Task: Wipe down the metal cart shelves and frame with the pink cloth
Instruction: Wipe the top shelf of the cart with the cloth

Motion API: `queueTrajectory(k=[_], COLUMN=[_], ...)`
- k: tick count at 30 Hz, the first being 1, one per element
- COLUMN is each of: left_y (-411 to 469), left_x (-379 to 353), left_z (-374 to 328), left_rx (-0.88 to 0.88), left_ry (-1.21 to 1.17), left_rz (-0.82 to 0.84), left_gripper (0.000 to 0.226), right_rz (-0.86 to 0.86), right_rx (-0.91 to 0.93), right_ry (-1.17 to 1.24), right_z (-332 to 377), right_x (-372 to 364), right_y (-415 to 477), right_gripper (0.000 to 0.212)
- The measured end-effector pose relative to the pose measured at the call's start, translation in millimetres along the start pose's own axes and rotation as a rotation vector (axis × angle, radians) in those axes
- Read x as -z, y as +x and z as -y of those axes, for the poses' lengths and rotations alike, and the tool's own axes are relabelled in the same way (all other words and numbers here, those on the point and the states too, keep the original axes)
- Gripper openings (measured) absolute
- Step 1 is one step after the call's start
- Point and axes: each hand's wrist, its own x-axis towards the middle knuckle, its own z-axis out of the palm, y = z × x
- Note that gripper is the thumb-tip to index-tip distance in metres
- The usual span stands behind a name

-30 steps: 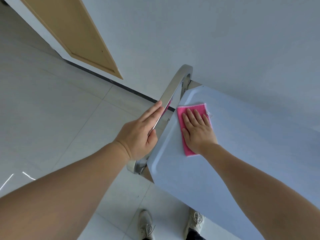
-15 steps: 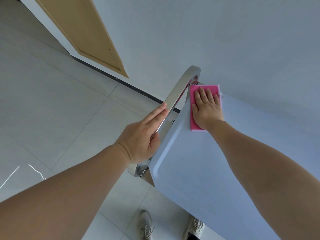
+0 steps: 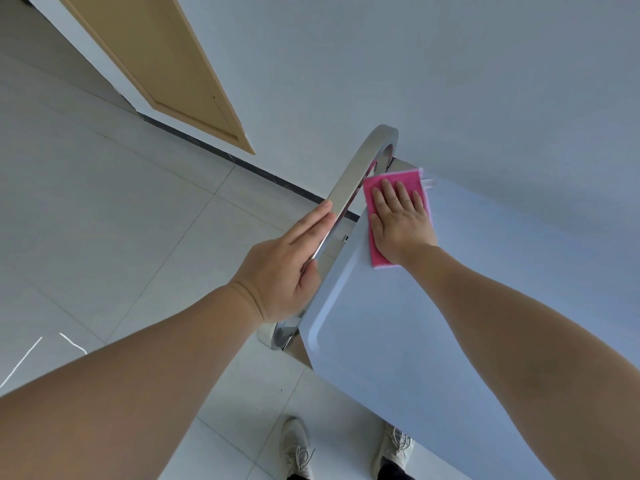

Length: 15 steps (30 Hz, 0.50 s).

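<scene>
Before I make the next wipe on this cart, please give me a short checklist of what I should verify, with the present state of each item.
1. Pink rectangular cloth lies flat on the pale metal top shelf: ok.
2. Right hand presses the cloth with straight fingers: ok.
3. Left hand steadies the curved shiny metal handle, fingers lying along it: ok.
4. Room for the stroke: the cloth sits at the far corner beside the handle, so the next wipe should probably come back toward you: ok.
5. Lower shelves and wheels: cannot tell, they are hidden under the top shelf.
</scene>
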Motion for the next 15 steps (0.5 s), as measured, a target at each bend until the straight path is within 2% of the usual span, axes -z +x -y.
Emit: queueTrajectory(k=[15], left_y=[1.8], left_x=[-0.6], left_z=[2.1], left_rx=[-0.009], left_ry=[-0.037], left_rz=[0.0], left_gripper=[0.062], right_rz=[0.083], right_rx=[0.175], right_ry=[-0.036], right_z=[47.6], right_x=[-24.9], right_y=[-79.5], right_gripper=[0.059])
